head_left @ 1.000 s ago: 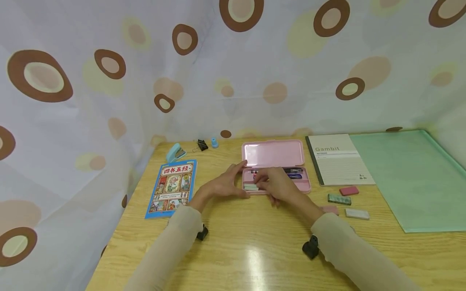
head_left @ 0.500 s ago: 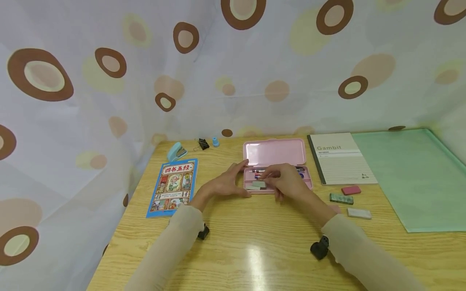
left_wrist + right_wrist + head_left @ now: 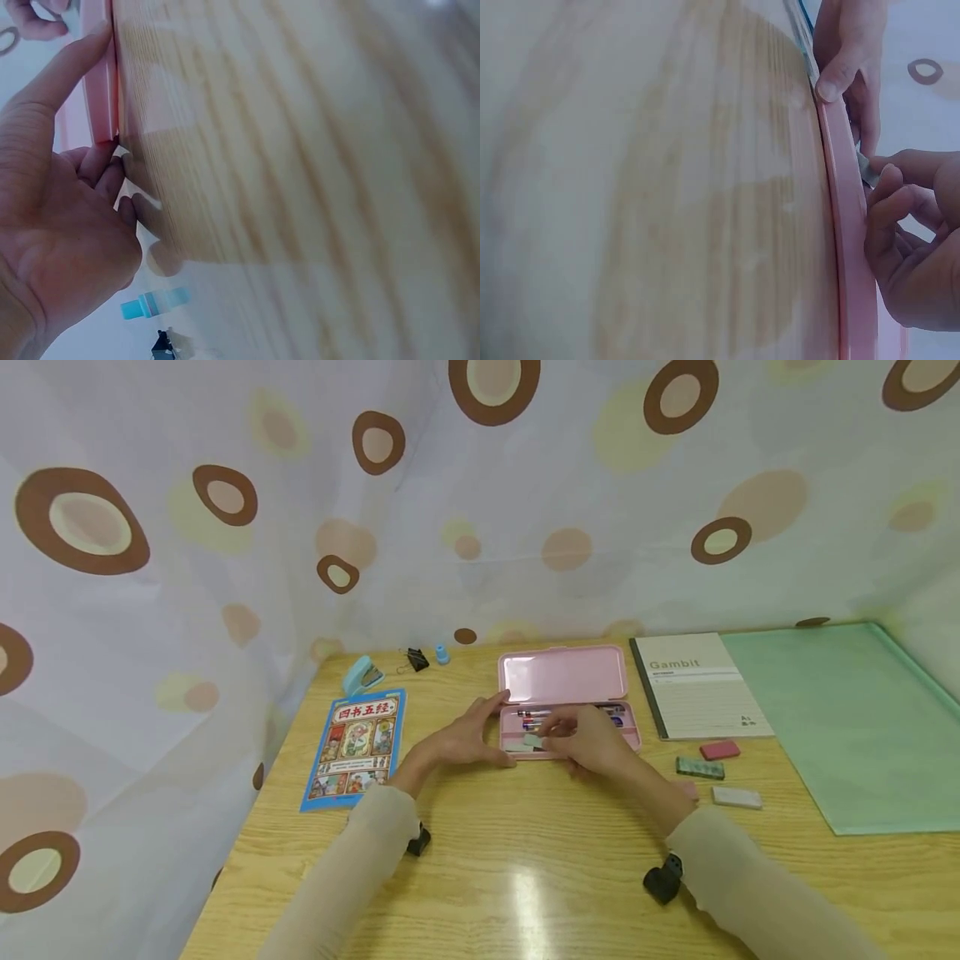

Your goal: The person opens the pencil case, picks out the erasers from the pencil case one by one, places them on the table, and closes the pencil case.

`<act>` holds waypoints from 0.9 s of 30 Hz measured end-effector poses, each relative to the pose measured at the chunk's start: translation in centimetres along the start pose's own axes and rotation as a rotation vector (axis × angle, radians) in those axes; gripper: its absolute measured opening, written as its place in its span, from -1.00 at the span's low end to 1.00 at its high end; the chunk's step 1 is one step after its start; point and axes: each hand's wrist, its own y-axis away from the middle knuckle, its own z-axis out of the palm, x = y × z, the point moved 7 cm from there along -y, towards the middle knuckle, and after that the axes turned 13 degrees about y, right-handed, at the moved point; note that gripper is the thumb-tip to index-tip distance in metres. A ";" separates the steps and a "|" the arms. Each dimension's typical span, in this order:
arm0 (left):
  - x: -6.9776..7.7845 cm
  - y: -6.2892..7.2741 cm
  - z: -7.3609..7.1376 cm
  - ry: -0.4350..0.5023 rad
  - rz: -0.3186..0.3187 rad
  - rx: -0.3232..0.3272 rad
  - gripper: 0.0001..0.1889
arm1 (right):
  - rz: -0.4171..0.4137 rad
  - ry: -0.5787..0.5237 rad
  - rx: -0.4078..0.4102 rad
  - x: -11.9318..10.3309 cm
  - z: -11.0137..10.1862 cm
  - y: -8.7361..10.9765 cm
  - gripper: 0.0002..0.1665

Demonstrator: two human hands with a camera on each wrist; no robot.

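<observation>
The pink pencil case (image 3: pixel 628 740) lies on the table with its lid (image 3: pixel 564 677) raised at the back. My left hand (image 3: pixel 468 737) holds the case's left end, thumb along the front wall and fingers at the rear corner. Above the front compartment, my right hand (image 3: pixel 591 739) pinches a small pale green block, seemingly an eraser (image 3: pixel 533 741), also visible between the fingertips in the right wrist view. Another pale block (image 3: pixel 516 747) lies in that compartment at the left. Several pens (image 3: pixel 534 713) lie in the rear compartment, partly hidden by the right hand.
Right of the case are a notebook (image 3: pixel 701 693), a green mat (image 3: pixel 847 735) and several erasers: red (image 3: pixel 720 750), green (image 3: pixel 700 767), white (image 3: pixel 737 797). Left stand a blue-edged book (image 3: pixel 356 747), a stapler (image 3: pixel 362 677), a binder clip (image 3: pixel 416 660) and a small blue object (image 3: pixel 442 653).
My right hand has shifted slightly right, away from the compartment's left end, with the pale green eraser now showing at its fingertips. The left hand has stayed on the pencil case.
</observation>
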 end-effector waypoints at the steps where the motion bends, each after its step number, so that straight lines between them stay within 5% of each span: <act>1: 0.0 0.0 0.0 0.005 -0.002 0.000 0.22 | 0.004 -0.014 0.007 0.1 -0.1 0.1 -0.85; 9: 0.1 0.1 0.0 0.020 0.005 -0.004 0.20 | 0.052 -0.165 0.000 1.3 -2.2 2.3 -0.74; 15: 0.0 0.1 0.0 0.013 0.000 -0.001 0.21 | 0.099 -0.234 0.010 2.8 -5.7 5.3 -0.58; 22: -0.2 0.5 0.0 0.017 -0.014 0.004 0.22 | 0.135 -0.192 0.072 6.5 -10.6 8.6 -0.56; 27: 0.1 0.6 0.0 0.022 0.004 -0.006 0.21 | 0.163 -0.161 0.120 10.1 -13.9 11.1 -0.75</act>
